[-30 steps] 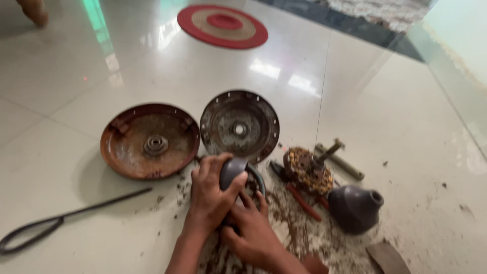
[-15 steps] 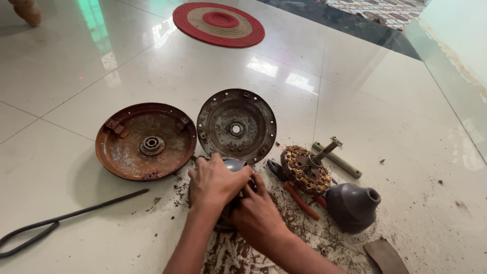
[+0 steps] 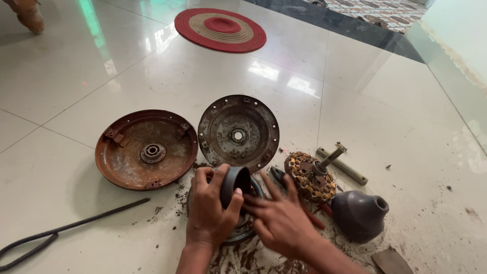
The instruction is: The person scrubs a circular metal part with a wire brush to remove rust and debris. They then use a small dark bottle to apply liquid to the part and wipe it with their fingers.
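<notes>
The left hand (image 3: pixel 210 213) clasps a dark ring-shaped part (image 3: pixel 234 185), tilted on edge above a round metal disc (image 3: pixel 242 229) on the dirty floor (image 3: pixel 76 91). The right hand (image 3: pixel 281 218) lies open-fingered, touching the ring's inner side. Just beyond lie a rusty cover (image 3: pixel 146 149), a grey cover (image 3: pixel 238 133) and a wound stator (image 3: pixel 310 175).

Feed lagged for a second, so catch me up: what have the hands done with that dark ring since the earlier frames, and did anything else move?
The left hand has tipped the dark ring up on edge; earlier both hands covered it lying low. The right hand has opened, fingers spread beside it. The rusty cover, grey cover, stator, dark cone and cable stayed put.
</notes>
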